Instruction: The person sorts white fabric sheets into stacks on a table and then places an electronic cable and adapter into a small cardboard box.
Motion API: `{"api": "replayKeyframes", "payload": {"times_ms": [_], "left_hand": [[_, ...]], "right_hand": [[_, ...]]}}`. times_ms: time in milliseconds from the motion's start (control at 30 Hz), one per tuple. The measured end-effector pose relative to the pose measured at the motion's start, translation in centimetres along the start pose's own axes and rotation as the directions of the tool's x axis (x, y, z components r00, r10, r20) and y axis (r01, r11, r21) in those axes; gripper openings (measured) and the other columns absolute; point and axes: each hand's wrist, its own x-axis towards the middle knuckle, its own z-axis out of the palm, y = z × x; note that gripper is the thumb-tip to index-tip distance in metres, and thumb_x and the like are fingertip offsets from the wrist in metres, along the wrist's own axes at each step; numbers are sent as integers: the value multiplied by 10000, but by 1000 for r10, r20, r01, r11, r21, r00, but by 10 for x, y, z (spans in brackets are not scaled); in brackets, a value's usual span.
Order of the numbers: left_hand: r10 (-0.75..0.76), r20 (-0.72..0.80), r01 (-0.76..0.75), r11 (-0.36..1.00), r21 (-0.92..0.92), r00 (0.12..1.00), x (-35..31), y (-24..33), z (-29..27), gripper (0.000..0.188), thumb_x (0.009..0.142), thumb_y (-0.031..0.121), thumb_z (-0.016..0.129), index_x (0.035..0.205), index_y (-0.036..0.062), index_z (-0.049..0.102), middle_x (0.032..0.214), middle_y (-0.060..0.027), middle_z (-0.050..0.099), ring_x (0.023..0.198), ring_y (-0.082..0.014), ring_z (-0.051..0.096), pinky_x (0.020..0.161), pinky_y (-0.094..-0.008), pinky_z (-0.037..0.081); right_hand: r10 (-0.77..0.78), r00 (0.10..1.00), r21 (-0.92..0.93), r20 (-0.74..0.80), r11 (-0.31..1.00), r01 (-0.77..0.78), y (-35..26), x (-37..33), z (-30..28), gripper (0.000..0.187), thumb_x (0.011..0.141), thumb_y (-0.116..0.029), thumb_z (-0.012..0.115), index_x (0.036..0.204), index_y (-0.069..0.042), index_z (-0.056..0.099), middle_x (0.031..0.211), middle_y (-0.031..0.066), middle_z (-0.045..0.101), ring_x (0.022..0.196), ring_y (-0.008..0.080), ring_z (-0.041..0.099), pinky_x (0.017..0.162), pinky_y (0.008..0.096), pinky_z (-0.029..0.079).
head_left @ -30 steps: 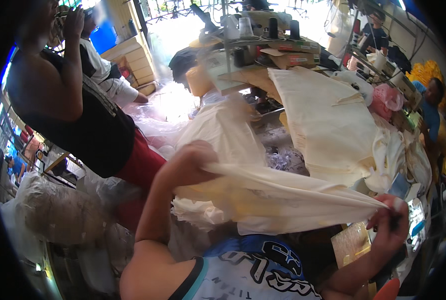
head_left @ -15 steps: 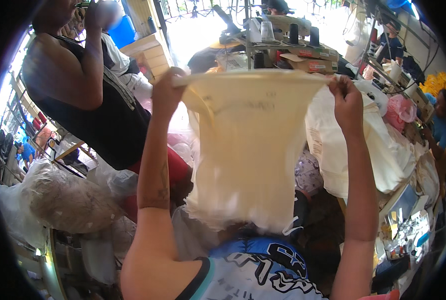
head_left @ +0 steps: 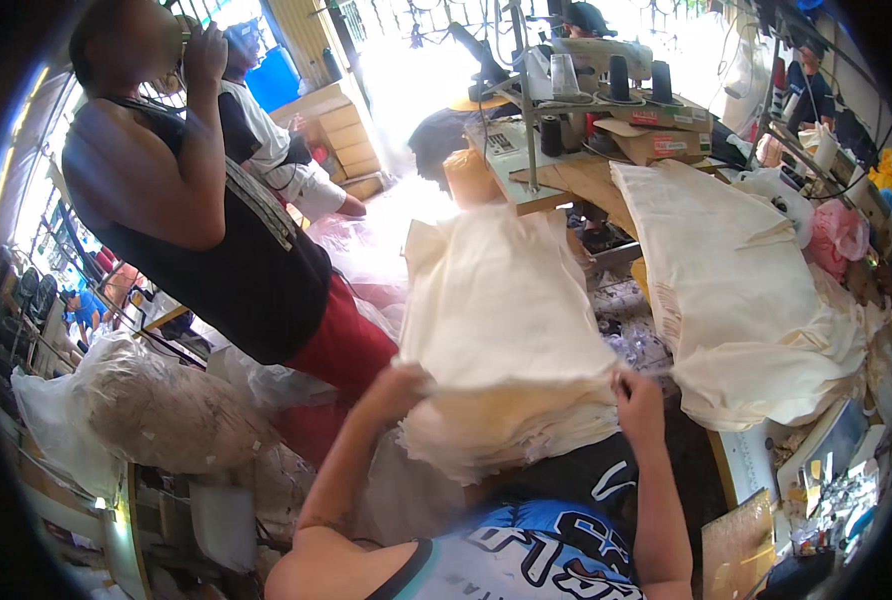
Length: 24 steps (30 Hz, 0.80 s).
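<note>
A cream shirt-shaped piece of cloth (head_left: 511,300) is spread out in front of me, its far end reaching toward the sewing table. My left hand (head_left: 402,390) is closed on the near left corner of its edge. At the opposite corner, my right hand (head_left: 638,400) pinches the same edge, so the hem runs taut between both hands. Beneath the hem lies a stack of cream cloth pieces (head_left: 511,430) with uneven, frayed-looking edges, just before my lap. What supports this stack is mostly hidden.
To the right, another cream cloth pile (head_left: 736,300) covers a table. Thread cones (head_left: 618,78) and cardboard boxes (head_left: 656,140) stand at the back. A person in a black tank top (head_left: 206,240) stands close on the left, near stuffed plastic bags (head_left: 166,410).
Both hands have come down from raised height toward my body. The cream cloth that hung upright from them now lies stretched away from me over the stack.
</note>
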Motion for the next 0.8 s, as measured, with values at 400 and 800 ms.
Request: {"api": "replayKeyframes", "payload": {"times_ms": [400, 800], "left_hand": [[101, -141, -122, 981, -151, 985, 84, 104, 179, 521, 905, 367, 627, 1362, 148, 502, 1407, -158, 482, 1312, -373, 431, 1085, -456, 363], [146, 37, -138, 975, -173, 989, 79, 82, 257, 533, 1005, 416, 406, 1502, 241, 326, 1542, -148, 327, 1444, -375, 251, 1143, -592, 184]], "right_hand": [[-22, 1000, -3, 1, 1000, 22, -49, -38, -50, 246, 825, 29, 566, 1055, 2, 647, 1175, 202, 629, 1046, 379, 616, 858, 422, 491], [357, 909, -141, -214, 910, -390, -45, -96, -137, 299, 904, -197, 664, 1081, 31, 586, 780, 178, 642, 643, 289, 599, 621, 367, 477]]}}
